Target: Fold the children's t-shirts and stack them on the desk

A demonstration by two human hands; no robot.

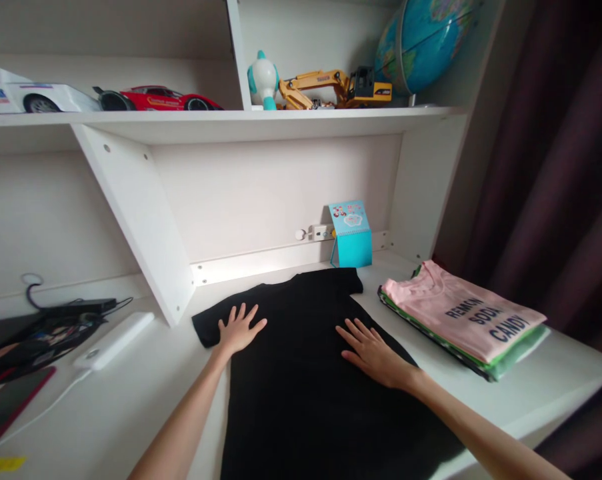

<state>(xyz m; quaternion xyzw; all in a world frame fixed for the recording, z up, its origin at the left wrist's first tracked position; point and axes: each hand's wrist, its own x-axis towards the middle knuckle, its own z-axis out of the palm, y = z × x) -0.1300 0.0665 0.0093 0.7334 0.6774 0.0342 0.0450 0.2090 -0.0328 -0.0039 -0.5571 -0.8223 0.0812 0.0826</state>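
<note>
Head view, left hand [238, 330], right hand [375, 353], flat on black shirt [305, 387]

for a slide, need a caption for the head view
The left hand and right hand lie flat on a black T-shirt spread on a white desk, beside a stack of folded shirts.

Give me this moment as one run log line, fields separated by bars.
left hand: flat on black T-shirt | right hand: flat on it | folded stack: right side, apart
</note>
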